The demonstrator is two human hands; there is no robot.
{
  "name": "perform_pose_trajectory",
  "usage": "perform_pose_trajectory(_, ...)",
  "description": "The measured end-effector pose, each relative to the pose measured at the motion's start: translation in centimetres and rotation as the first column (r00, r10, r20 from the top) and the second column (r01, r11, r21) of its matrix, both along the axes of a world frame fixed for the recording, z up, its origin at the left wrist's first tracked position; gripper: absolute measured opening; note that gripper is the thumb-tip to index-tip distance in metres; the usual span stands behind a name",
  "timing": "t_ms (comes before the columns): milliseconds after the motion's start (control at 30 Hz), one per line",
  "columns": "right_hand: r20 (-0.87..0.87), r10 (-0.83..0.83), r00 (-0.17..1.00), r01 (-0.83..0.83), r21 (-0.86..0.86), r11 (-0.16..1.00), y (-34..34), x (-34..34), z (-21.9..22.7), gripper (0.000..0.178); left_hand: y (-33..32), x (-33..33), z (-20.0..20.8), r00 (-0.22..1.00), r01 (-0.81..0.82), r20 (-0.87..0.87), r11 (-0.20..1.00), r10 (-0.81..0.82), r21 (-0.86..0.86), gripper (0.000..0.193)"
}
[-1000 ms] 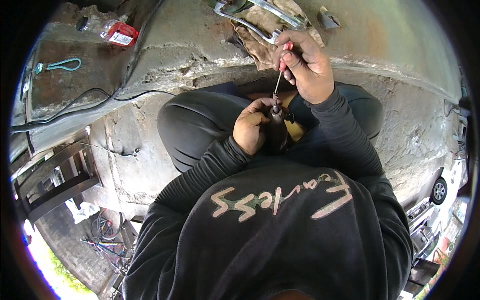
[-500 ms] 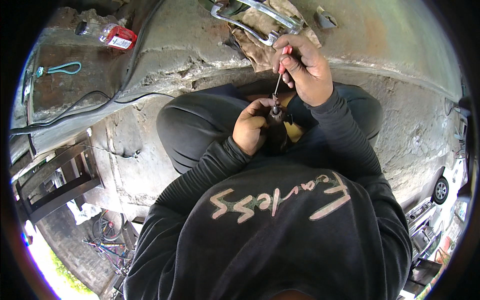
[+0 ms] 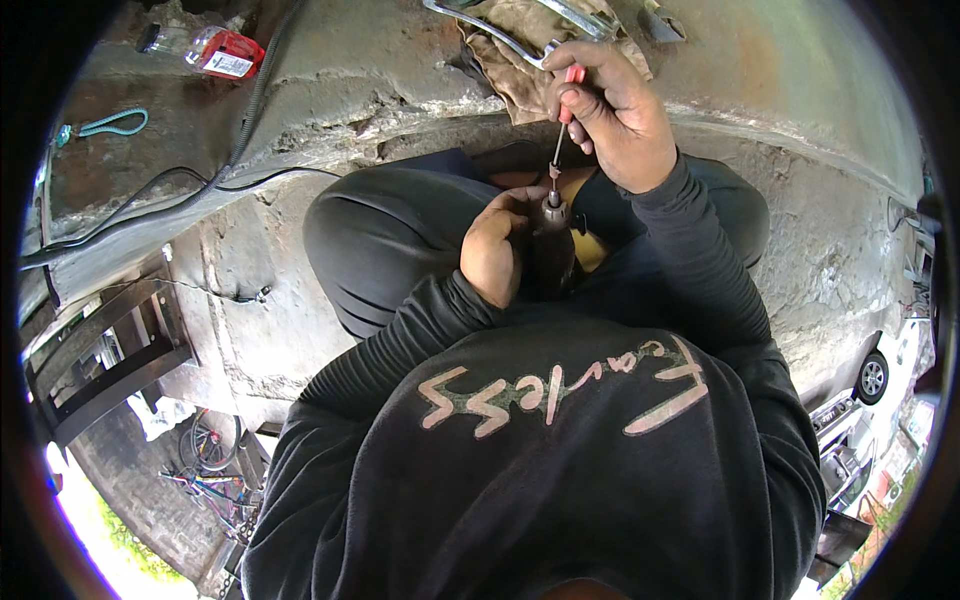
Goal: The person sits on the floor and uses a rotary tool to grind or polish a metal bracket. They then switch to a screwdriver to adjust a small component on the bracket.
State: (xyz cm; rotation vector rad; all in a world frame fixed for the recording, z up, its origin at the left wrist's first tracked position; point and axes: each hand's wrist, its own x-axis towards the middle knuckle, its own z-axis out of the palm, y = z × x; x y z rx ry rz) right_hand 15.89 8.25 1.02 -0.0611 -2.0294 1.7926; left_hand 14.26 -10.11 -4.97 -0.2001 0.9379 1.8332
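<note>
My right hand [image 3: 632,125] pinches the red handle of a thin screwdriver [image 3: 570,105], its fingers closed round it. The metal shaft slants down to the tip of a dark tapered tool [image 3: 553,245] with a narrow metal nose; its exact kind I cannot make out. A small reddish-brown bit shows where shaft and nose meet. My left hand [image 3: 493,248] is closed on the dark tool's left side near the top, with its fingertips partly hidden. The tool stands upright in my lap, between my crossed legs.
Beyond my legs, a brown cloth [image 3: 515,85] lies on the raised concrete with a metal frame-like part [image 3: 490,32] on it. To the left are a red-labelled bottle [image 3: 228,52], a blue cord loop [image 3: 115,122] and black cables [image 3: 170,220]. A dark metal frame [image 3: 110,385] stands farther left.
My left fingers have drawn slightly back from the nose, which shows more now. My right hand still holds the screwdriver, a little farther right. The whole view has shifted slightly.
</note>
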Motion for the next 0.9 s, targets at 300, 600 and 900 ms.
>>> perform_pose_trajectory(300,0.016,-0.024,1.000,0.025,-0.055,0.998,0.1,0.1,-0.3,0.023,-0.5,1.2,0.7,0.998,0.056,0.014,0.998,-0.056,0.006,0.048)
perform_pose_trajectory(600,0.019,-0.063,0.998,0.064,-0.053,0.997,-0.2,0.3,-0.7,0.023,-0.3,1.4,0.2,0.999,0.032,-0.011,0.998,-0.033,-0.055,0.045)
perform_pose_trajectory(900,0.025,-0.051,0.998,0.052,-0.040,0.998,-1.1,0.5,-0.7,0.023,-0.5,1.1,-0.5,0.997,0.063,-0.041,0.996,-0.065,-0.060,0.047)
